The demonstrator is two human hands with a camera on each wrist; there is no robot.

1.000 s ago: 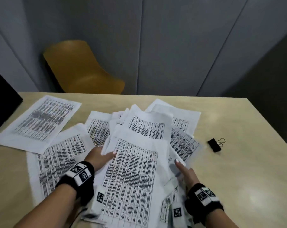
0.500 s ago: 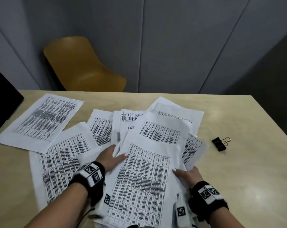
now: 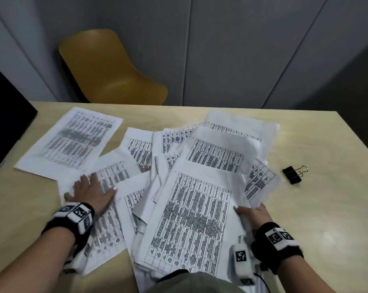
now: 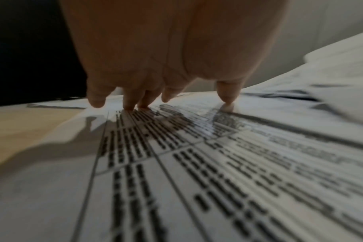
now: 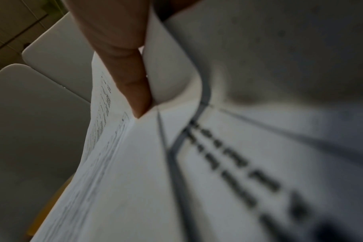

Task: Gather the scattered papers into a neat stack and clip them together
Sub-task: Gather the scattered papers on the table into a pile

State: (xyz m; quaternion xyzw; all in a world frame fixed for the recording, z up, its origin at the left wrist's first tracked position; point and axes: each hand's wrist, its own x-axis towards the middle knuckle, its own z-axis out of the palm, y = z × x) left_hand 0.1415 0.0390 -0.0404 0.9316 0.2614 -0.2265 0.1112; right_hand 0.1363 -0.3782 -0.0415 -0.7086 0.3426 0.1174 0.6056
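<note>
White printed sheets lie scattered over a pale wooden table [image 3: 318, 208]. A loose pile of papers [image 3: 191, 216] sits in the middle, tilted up on its right side. My right hand [image 3: 251, 214] grips that pile's right edge, thumb on top; in the right wrist view my thumb [image 5: 126, 73] pinches the sheets [image 5: 176, 163]. My left hand [image 3: 90, 192] lies flat with spread fingers on a separate sheet [image 3: 107, 227] to the left; its fingertips [image 4: 130, 104] press that sheet [image 4: 197, 163]. One more sheet [image 3: 73, 142] lies at the far left. A black binder clip [image 3: 292, 174] rests on the table, right of the pile.
A yellow chair [image 3: 109, 68] stands behind the table against grey wall panels. A dark object [image 3: 3, 115] borders the table's left edge. Bare tabletop lies to the right of the clip.
My left hand left the central pile and moved left onto the separate sheet. My right hand stayed at the pile's right edge, now with its thumb over the top sheet.
</note>
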